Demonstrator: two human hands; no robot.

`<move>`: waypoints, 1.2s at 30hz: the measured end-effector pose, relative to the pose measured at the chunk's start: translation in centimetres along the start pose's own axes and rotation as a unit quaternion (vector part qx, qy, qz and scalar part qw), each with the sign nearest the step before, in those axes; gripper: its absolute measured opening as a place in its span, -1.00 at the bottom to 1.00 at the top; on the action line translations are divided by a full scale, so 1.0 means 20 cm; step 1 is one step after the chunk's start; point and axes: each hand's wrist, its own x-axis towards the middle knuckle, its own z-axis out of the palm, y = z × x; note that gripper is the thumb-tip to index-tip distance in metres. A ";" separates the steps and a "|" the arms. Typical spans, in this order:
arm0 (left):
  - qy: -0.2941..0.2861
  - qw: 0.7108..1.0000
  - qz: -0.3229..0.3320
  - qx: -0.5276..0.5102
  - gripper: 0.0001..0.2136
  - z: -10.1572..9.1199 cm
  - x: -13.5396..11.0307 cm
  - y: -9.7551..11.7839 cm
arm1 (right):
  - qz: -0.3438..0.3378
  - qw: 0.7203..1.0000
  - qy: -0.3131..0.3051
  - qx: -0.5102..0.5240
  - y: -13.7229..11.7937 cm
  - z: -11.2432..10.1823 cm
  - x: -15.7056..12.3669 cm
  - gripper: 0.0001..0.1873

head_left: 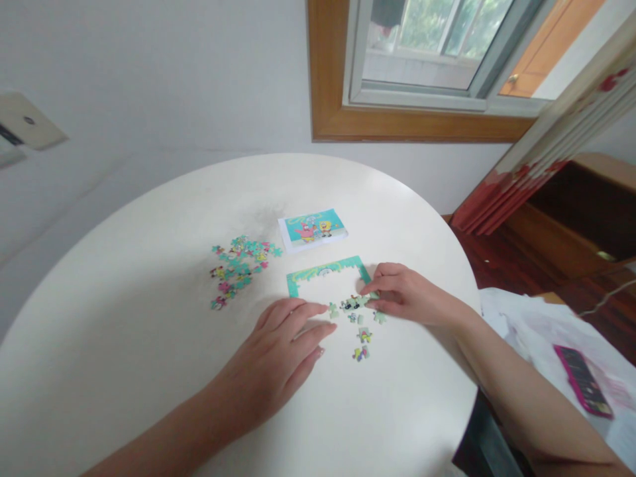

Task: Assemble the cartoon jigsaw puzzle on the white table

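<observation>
A partly built jigsaw (325, 271) with a teal border lies on the round white table (149, 371). My left hand (278, 351) rests flat, fingers stretched toward a loose piece (332, 310) at the frame's lower edge. My right hand (402, 291) has its fingers curled, fingertips pinched on a small joined cluster of pieces (355, 303). Three more loose pieces (362, 344) lie just below the cluster. A pile of unsorted pieces (241, 265) sits to the left. The puzzle box with a cartoon picture (313, 228) lies behind the frame.
The table's right edge drops off near my right forearm. Beyond it, a pink phone (582, 381) lies on white paper. A window (432, 59) with a wooden frame and a striped curtain (551, 139) are behind the table.
</observation>
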 end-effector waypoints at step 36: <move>-0.003 1.000 0.001 0.000 -0.74 0.00 0.00 -0.01 | 0.015 0.999 0.042 -0.006 0.03 0.01 -0.02 -0.69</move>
